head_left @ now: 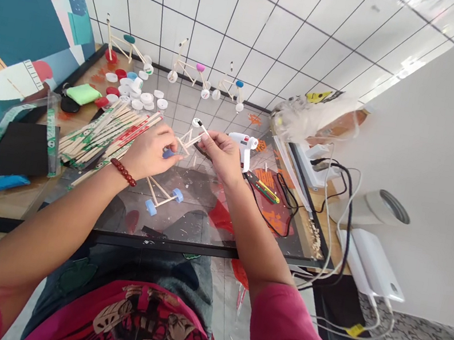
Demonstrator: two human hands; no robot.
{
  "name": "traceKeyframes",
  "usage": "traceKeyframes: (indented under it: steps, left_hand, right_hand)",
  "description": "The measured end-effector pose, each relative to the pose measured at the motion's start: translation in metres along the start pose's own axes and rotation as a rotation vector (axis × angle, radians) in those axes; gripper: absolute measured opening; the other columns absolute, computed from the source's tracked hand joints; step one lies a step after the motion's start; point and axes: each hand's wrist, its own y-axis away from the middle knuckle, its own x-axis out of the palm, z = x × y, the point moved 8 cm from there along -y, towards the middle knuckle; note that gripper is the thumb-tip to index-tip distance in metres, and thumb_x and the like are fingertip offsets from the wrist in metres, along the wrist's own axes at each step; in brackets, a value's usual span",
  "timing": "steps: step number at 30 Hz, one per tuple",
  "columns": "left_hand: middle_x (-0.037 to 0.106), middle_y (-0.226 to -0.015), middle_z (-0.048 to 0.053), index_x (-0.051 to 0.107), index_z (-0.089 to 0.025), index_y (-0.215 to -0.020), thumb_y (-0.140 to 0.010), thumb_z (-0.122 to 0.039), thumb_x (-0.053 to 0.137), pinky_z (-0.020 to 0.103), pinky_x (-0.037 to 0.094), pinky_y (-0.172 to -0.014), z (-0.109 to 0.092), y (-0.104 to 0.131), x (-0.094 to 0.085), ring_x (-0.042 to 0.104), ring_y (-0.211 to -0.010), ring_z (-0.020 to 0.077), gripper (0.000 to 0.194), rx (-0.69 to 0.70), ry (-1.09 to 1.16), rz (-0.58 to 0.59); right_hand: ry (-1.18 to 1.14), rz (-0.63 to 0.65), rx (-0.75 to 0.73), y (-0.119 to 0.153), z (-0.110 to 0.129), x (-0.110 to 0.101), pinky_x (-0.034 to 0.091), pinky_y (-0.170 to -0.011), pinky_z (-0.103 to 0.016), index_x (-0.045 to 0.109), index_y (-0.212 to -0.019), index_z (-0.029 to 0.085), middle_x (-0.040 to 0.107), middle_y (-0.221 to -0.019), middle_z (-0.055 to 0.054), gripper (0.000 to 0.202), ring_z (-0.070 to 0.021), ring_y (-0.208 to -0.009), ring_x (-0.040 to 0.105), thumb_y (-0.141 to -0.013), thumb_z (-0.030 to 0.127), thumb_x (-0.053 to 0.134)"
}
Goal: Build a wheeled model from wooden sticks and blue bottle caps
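Observation:
Over the middle of the glass-topped table, my left hand [155,149] pinches the left end of a small wooden-stick frame [188,141], with a blue piece [167,153] beside its fingertips. My right hand [223,155] has its fingers closed on the frame's right side, where a short dark-tipped stick [204,128] points up to the left. A white cap [195,122] shows just beyond the frame. Nearer the front edge lies another stick piece [166,200] with blue ends. Right of my right hand lies a white glue gun [245,144].
Loose sticks [102,134] are heaped at the left, below white and red bottle caps [135,91]. Finished stick models [191,74] stand along the back wall. A yellow-green cutter [265,189] and black cables [287,197] lie at the right.

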Motion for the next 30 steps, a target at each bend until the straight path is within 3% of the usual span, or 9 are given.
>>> traceKeyframes:
  steps: [5,12,17,21,26,30]
  left_hand:
    - [0.062,-0.077,0.002,0.055,-0.020,-0.070,-0.074,-0.030,0.070,0.032,0.048,-0.065,0.013,0.000,0.009,0.058,-0.068,0.0168,0.018,-0.185,0.195,0.056]
    - [0.066,-0.071,0.001,0.059,-0.020,-0.073,-0.071,-0.036,0.073,0.029,0.047,-0.062,0.027,0.010,0.025,0.062,-0.066,0.0174,0.021,-0.464,0.397,0.181]
    - [0.071,-0.086,0.004,0.066,-0.019,-0.080,-0.068,-0.039,0.078,0.032,0.053,-0.073,0.026,0.005,0.013,0.066,-0.077,0.0191,0.026,-0.468,0.524,0.052]
    - [0.074,-0.099,0.007,0.075,-0.020,-0.087,-0.069,-0.039,0.080,0.035,0.053,-0.085,0.017,-0.002,0.000,0.066,-0.090,0.0215,0.027,-0.349,0.495,-0.036]
    - [0.071,-0.086,0.006,0.077,-0.019,-0.074,-0.070,-0.040,0.081,0.033,0.050,-0.075,0.006,-0.004,-0.005,0.063,-0.080,0.0192,0.021,-0.276,0.476,-0.029]
    - [0.069,-0.076,0.003,0.077,-0.020,-0.072,-0.068,-0.040,0.083,0.030,0.049,-0.070,0.019,0.000,-0.007,0.061,-0.074,0.0172,0.022,-0.403,0.628,-0.140]
  right_hand:
    - [0.128,-0.025,-0.094,0.000,0.002,-0.001,0.054,-0.077,-0.030,0.072,-0.092,0.020,0.069,-0.079,-0.001,0.043,-0.0154,-0.077,0.065,-0.082,0.062,0.068]
    - [0.262,-0.010,-0.221,0.001,0.007,0.001,0.054,-0.082,-0.031,0.073,-0.100,0.021,0.073,-0.089,-0.002,0.043,-0.0172,-0.084,0.066,-0.087,0.060,0.063]
    - [0.311,0.021,-0.236,0.007,0.018,0.006,0.052,-0.087,-0.032,0.074,-0.103,0.024,0.073,-0.095,-0.002,0.042,-0.0184,-0.089,0.065,-0.089,0.061,0.061]
    - [0.353,0.046,-0.238,0.014,0.032,0.015,0.051,-0.094,-0.036,0.076,-0.101,0.026,0.074,-0.101,-0.004,0.040,-0.0217,-0.097,0.064,-0.087,0.062,0.063]
    - [0.296,0.084,-0.222,0.020,0.036,0.027,0.049,-0.098,-0.039,0.076,-0.105,0.027,0.072,-0.107,-0.006,0.042,-0.0244,-0.106,0.063,-0.084,0.063,0.067]
    - [0.188,0.035,-0.192,0.020,0.024,0.028,0.051,-0.091,-0.036,0.069,-0.117,0.025,0.069,-0.105,-0.006,0.050,-0.0201,-0.095,0.063,-0.081,0.060,0.072]
